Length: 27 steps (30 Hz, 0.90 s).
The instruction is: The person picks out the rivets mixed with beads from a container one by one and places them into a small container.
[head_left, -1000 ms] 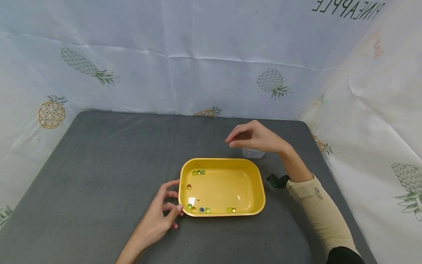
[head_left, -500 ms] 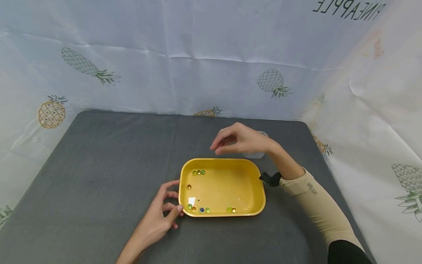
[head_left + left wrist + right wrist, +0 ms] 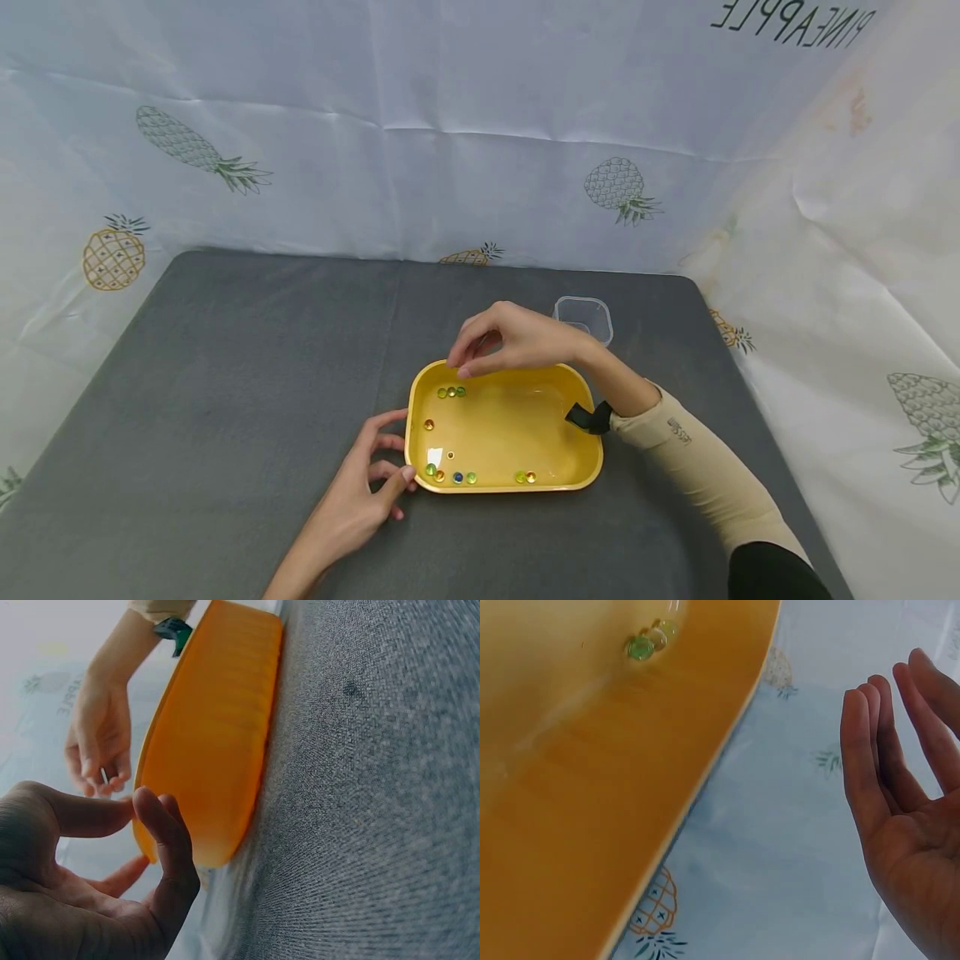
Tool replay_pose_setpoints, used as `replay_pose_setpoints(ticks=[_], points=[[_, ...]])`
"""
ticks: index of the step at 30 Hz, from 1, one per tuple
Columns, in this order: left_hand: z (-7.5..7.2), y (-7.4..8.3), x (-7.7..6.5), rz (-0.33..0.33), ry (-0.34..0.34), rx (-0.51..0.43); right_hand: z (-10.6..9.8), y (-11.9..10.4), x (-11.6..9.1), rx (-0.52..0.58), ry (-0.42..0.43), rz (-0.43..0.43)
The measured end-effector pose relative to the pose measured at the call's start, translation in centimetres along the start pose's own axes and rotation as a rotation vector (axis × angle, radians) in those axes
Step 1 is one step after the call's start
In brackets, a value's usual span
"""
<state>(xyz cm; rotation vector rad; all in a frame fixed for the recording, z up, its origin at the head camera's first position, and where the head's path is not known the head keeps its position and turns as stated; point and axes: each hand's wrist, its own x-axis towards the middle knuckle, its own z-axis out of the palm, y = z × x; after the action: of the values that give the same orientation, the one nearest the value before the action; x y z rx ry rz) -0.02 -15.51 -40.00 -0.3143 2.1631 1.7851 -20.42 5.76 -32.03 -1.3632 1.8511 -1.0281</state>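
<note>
A yellow tray (image 3: 504,425) holds several glass marbles, among them a trio of green ones (image 3: 452,392) by its far left wall. A blue marble (image 3: 458,477) lies with green and amber ones along the near side. My left hand (image 3: 367,483) holds the tray at its left end, thumb on the near left corner and fingers along the outer wall. My right hand (image 3: 513,337) hovers over the tray's far rim, left of the middle, its fingers bent toward the thumb. In the right wrist view these fingers (image 3: 855,750) are apart from the thumb, with nothing between them.
Behind the right hand, a clear plastic box (image 3: 596,321) stands on the grey cloth-covered table (image 3: 262,375). A pineapple-print curtain (image 3: 480,192) hangs along the back and sides. A black strap (image 3: 588,418) hangs at the right wrist over the tray's right end.
My right hand has moved left and nearer, from in front of the clear box to over the tray's far rim, uncovering the box. The left hand and tray stay in place.
</note>
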Motion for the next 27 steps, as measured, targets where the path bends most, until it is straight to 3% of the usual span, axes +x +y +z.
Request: replay_pose_setpoints(ticks=[8,16,22,27], points=[[-0.1,0.0,-0.1,0.028,-0.027,-0.008,1.3,0.5,1.0,0.008,-0.031,-0.012],[-0.2,-0.1,-0.1,0.038,-0.036,0.001,3.0,1.6,2.0,-0.023,-0.072,0.03],[-0.3,-0.1,-0.1,0.048,-0.048,0.0,4.1,2.6,2.6,0.021,-0.137,0.05],[-0.4,-0.2,-0.2,0.074,-0.058,-0.005,4.7,3.1,3.1,-0.008,-0.195,0.058]])
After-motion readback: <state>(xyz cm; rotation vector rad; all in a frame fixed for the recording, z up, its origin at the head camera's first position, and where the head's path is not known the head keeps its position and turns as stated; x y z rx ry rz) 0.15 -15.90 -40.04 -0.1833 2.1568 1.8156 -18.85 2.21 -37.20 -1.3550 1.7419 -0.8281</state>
